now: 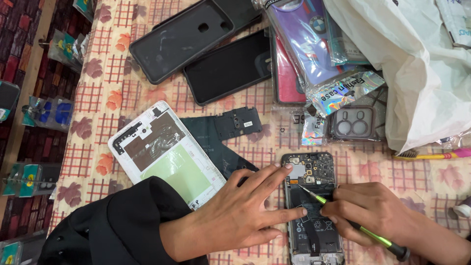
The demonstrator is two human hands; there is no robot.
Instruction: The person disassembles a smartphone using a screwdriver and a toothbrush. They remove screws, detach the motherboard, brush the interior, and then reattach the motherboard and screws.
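Observation:
An opened smartphone (312,206) lies face down with its circuit board and black battery exposed. My left hand (240,216) rests flat beside it, the fingers steadying its left edge. A thin green-handled screwdriver (363,228) is gripped in my right hand (375,211), and its tip touches the board near the top of the battery. The phone's white back frame (164,152) lies to the left. Beside that frame are a dark inner cover (216,142) and a small black camera shield (238,121).
Several black phone cases (196,44) lie at the top on a floral checked cloth (103,98). Packaged cases (314,54) and a white plastic bag (422,68) fill the top right. A pink and yellow toothbrush (434,155) lies at the right edge. Packets hang at the left.

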